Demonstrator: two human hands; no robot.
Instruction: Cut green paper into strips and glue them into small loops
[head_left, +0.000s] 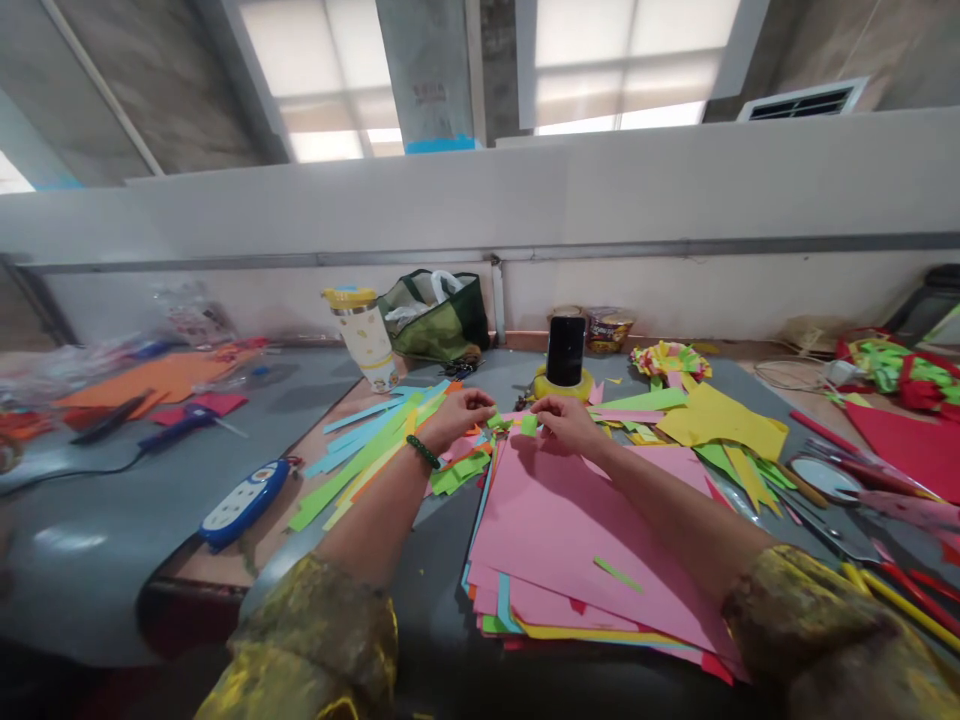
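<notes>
My left hand (463,412), with a green bead bracelet (424,452) at the wrist, pinches a small green paper piece (496,423). Facing it, my right hand (568,420) has its fingertips closed on another small green paper piece (529,426). The two pieces are a short way apart. Both hands are over the far edge of a stack of coloured paper with a pink sheet (592,520) on top. A thin green sliver (618,574) lies on that sheet. Cut green strips (360,460) and blue strips (360,417) fan out beside my left hand.
Behind my hands, a phone (565,352) stands in a yellow holder. A patterned tumbler (364,340) and a green bag (442,315) are at the back left. Yellow paper (724,418), scissors (832,530) and a paper flower (670,362) lie right; a power strip (245,503) lies left.
</notes>
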